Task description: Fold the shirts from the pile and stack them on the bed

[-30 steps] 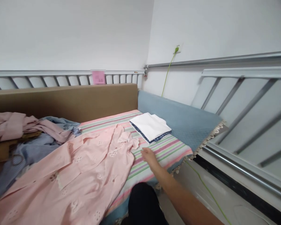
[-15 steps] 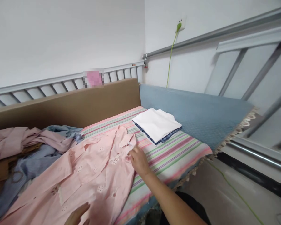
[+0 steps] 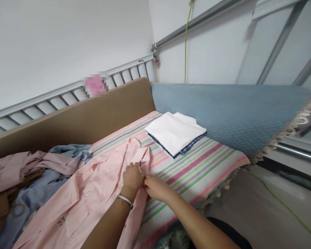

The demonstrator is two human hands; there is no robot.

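Observation:
A pink shirt (image 3: 93, 193) with cut-out flower patterns lies spread over the striped bedding, its collar end pointing away from me. My left hand (image 3: 131, 176), with a silver bracelet on the wrist, has its fingers curled on the shirt's front near the collar. Right beside it, my right hand (image 3: 153, 186) pinches the shirt's right edge. Both hands touch the fabric close together; the fingertips are partly hidden. Beyond them rests a folded stack with a white cloth (image 3: 175, 131) on top and dark blue checked fabric (image 3: 185, 151) under it.
Crumpled clothes, among them a mauve garment (image 3: 36, 164) and a blue one (image 3: 41, 188), pile up at the left. A brown padded board (image 3: 114, 103) and a blue quilted cover (image 3: 209, 107) border the striped sheet (image 3: 209, 164). A green cable (image 3: 186, 52) hangs down the wall.
My left hand has come up from the bottom edge to the shirt's front beside my right hand. The right hand has shifted slightly nearer to me, and the view has tilted.

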